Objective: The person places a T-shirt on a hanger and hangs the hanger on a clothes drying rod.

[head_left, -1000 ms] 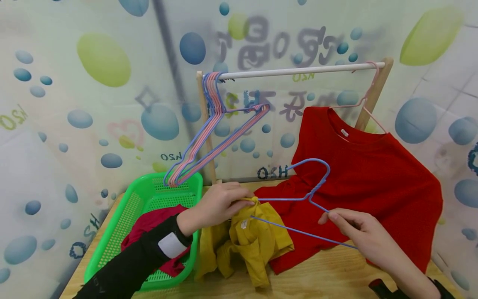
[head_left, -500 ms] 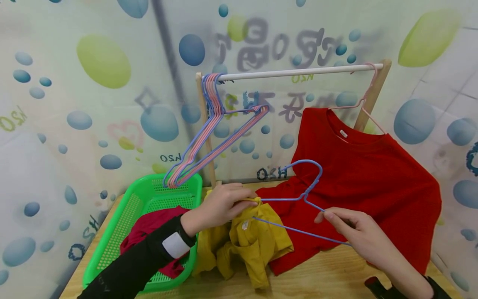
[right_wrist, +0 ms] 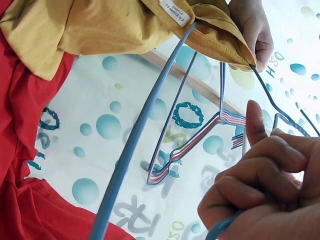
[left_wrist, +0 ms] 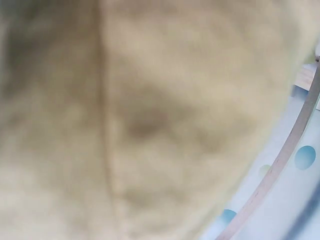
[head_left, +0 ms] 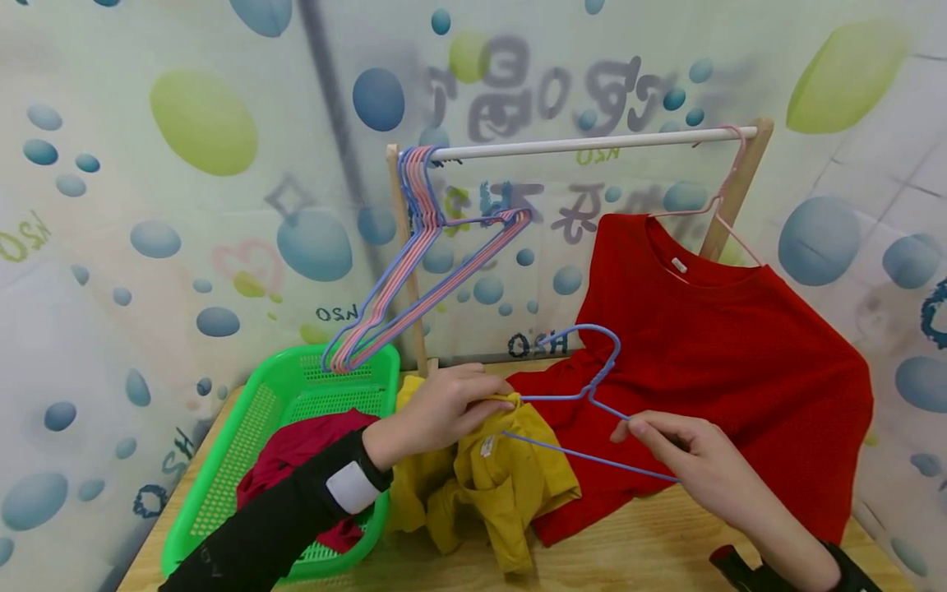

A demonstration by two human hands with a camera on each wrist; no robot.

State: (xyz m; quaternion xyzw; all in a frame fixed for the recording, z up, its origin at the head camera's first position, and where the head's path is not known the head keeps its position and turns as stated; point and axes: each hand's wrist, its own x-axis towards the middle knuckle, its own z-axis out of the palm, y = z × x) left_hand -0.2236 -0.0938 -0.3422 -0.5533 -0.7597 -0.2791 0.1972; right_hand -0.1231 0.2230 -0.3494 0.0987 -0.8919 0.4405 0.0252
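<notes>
A blue wire hanger (head_left: 592,395) lies between my hands, one end pushed into the collar of a mustard-yellow shirt (head_left: 503,485) on the wooden table (head_left: 636,551). My left hand (head_left: 444,407) pinches the yellow collar where the wire enters. My right hand (head_left: 691,456) grips the hanger's other arm. In the right wrist view the hanger (right_wrist: 145,130) runs up into the yellow shirt (right_wrist: 100,30), with my right hand (right_wrist: 265,185) curled round the wire. The left wrist view is filled by blurred yellow cloth (left_wrist: 140,120).
A red shirt (head_left: 732,345) hangs on a pink hanger from the wooden rack's white rail (head_left: 592,141). Several spare hangers (head_left: 422,255) hang at the rail's left end. A green basket (head_left: 274,444) with dark red clothing stands at the left.
My right hand has pushed the blue hanger leftward, so its hook sits lower and further left and its end goes deeper into the yellow collar. My left hand stays put.
</notes>
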